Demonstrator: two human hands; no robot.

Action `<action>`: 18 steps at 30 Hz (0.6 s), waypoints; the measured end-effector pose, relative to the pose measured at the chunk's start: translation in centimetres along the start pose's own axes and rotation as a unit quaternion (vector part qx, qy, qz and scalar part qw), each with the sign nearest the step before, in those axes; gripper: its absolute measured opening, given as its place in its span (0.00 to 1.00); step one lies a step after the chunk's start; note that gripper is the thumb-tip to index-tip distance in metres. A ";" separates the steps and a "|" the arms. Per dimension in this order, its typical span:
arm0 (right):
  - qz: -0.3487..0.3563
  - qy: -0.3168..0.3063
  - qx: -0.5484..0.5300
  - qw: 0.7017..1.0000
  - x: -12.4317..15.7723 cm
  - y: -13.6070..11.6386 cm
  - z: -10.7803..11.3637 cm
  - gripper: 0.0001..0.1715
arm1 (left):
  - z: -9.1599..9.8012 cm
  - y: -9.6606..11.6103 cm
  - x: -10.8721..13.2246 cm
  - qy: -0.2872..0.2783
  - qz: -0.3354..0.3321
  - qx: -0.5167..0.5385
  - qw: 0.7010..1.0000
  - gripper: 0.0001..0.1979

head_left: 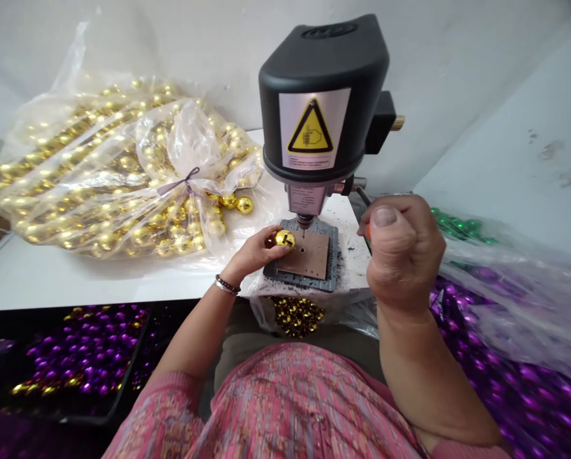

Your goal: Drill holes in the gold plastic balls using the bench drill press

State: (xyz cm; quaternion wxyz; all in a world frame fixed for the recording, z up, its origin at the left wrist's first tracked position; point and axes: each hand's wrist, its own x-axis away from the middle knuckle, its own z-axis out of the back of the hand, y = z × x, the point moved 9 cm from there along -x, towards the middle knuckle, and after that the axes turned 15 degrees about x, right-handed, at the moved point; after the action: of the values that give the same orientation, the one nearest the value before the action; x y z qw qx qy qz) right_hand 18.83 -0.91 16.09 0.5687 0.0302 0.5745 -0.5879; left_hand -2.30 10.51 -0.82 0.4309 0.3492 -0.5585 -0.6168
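Observation:
A shiny gold ball (pixel 285 239) is pinched between the thumb and fingers of my left hand (pixel 257 250), over the left side of a brown board (pixel 314 255). That board, with a small dark hole in it, lies on the grey base (pixel 333 280) of a black bench drill press (pixel 324 70). The drill's chuck (pixel 305 220) points down above the board, to the right of the ball. My right hand (pixel 403 248) is closed around the drill press lever (pixel 363 195); a bit of its orange grip shows beside the thumb.
On the left of the white table (pixel 123 280) sits a tied clear bag of gold balls (pixel 99 172). Gold balls (pixel 299 317) fill a bag below the table edge. Purple balls lie in a black crate (pixel 118 408) and a clear bag (pixel 510 319); green ones (pixel 462 226) are at right.

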 end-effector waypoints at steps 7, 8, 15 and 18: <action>-0.005 0.000 0.007 1.000 -0.7 -0.8 0.4 0.22 | -1.9 1.1 -0.3 -0.013 -0.002 -0.123 0.992 0.26; -0.008 0.000 0.013 1.000 -1.1 -1.1 0.5 0.22 | -2.0 1.2 -0.4 -0.012 0.001 -0.129 0.992 0.26; -0.021 0.001 0.009 1.000 -5.7 -2.6 0.8 0.26 | -2.5 1.5 -0.9 -0.015 0.006 -0.156 0.988 0.25; -0.020 -0.003 0.000 1.000 -7.0 -2.6 0.6 0.27 | -3.0 1.8 -1.0 -0.024 0.004 -0.173 0.985 0.25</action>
State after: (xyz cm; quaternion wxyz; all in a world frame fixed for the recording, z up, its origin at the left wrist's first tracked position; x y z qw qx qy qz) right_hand 19.83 2.27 22.79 0.5586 0.0171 0.5734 -0.5990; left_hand 1.08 10.25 0.53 0.4738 0.2518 -0.4553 -0.7105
